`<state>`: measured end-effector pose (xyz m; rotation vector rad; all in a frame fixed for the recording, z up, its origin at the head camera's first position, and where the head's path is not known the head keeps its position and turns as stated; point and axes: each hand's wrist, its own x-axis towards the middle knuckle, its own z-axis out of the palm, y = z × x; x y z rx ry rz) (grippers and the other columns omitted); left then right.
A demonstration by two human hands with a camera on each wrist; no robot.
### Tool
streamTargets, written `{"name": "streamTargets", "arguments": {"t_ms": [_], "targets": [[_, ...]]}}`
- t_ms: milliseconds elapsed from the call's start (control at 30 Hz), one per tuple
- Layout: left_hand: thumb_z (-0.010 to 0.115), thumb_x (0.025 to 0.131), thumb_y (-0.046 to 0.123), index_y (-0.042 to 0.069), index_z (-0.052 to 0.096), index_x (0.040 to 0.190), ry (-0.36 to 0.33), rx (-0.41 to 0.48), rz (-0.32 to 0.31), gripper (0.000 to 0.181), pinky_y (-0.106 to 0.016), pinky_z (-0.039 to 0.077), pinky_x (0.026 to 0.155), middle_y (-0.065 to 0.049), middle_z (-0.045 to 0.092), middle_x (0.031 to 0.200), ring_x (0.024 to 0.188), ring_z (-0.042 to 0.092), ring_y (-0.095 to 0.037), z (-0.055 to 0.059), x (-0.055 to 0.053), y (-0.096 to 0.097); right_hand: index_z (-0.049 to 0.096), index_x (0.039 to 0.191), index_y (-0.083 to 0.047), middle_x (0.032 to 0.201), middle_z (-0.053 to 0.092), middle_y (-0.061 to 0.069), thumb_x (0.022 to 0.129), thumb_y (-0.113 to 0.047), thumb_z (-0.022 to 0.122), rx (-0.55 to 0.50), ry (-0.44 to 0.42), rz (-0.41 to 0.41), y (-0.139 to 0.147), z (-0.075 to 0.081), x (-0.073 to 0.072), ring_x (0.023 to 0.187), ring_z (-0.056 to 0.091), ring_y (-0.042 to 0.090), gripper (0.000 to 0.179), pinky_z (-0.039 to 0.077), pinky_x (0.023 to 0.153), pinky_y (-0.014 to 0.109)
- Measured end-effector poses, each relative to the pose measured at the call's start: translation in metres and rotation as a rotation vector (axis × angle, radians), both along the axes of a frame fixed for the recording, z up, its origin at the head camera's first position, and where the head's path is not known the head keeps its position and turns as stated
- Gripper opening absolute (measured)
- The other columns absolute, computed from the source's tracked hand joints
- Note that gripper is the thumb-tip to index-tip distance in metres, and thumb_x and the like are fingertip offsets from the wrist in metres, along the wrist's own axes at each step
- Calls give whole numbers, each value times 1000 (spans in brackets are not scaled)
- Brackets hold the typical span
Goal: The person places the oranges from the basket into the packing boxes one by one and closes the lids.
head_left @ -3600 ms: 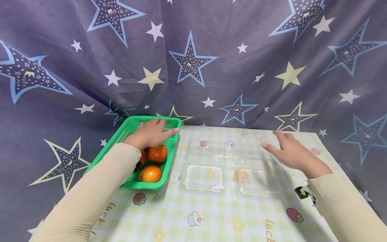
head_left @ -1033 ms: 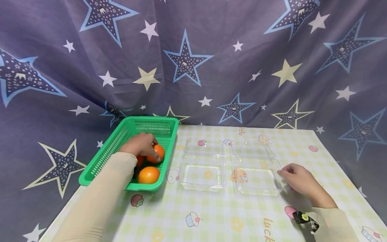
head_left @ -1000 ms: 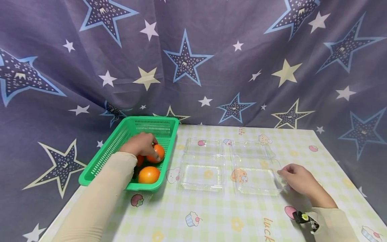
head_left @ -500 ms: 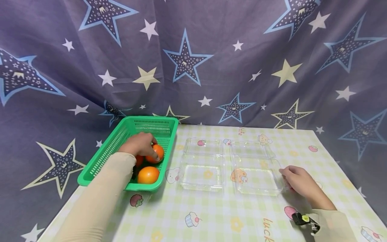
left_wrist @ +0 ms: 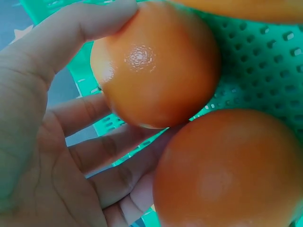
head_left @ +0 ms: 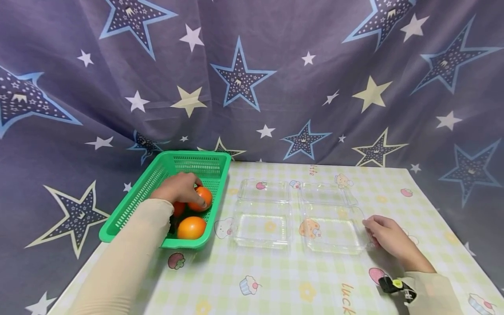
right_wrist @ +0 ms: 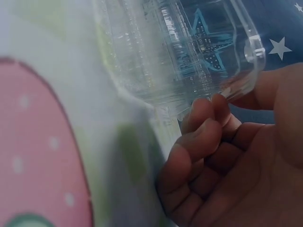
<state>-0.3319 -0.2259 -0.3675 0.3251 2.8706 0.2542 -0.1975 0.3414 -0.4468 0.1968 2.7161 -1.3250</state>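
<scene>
In the head view my left hand [head_left: 177, 187] reaches into a green basket [head_left: 220, 205] and grips a smooth, round orange-red fruit [head_left: 202, 197]. The left wrist view shows my thumb over that fruit [left_wrist: 156, 66], with the fingers curled behind it. Another fruit [left_wrist: 232, 175] lies against those fingers. A yellower orange fruit [head_left: 191, 228] sits at the basket's near end. At the right, my right hand [head_left: 390, 236] pinches the rim of an opened clear plastic box [head_left: 334, 251]. The right wrist view has its thumb and forefinger at the box's edge [right_wrist: 258, 52].
A second clear plastic box [head_left: 261, 244] lies open between the basket and the right box. All stand on a checked tablecloth [head_left: 283, 284]. A star-patterned curtain [head_left: 252, 118] hangs behind the table and along its sides.
Since the oldest frame, my left hand has gone from spread over the basket to gripping a fruit. My right hand has come down onto the right box's rim. Little moved in the last second.
</scene>
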Motion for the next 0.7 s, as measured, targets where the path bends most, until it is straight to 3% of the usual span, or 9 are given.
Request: {"name": "streamTargets", "arguments": {"t_ms": [367,700], "targets": [[88,66,56,17,68,134,31,-49,23,81,-45,54,78,-12,67,128,97,61,-30,6,3,3,55,90,-1,66,50,0,108,-34,47,-25,4,-1,0,-2,1,59,49,19,38,41,58,34],[82,69,50,15,64,133,101,-49,6,75,-41,50,68,-10,69,117,90,60,-28,15,5,2,56,91,0,66,51,0,108,-31,47,-25,20,-6,-1,-2,0,59,49,18,37,42,59,34]]}}
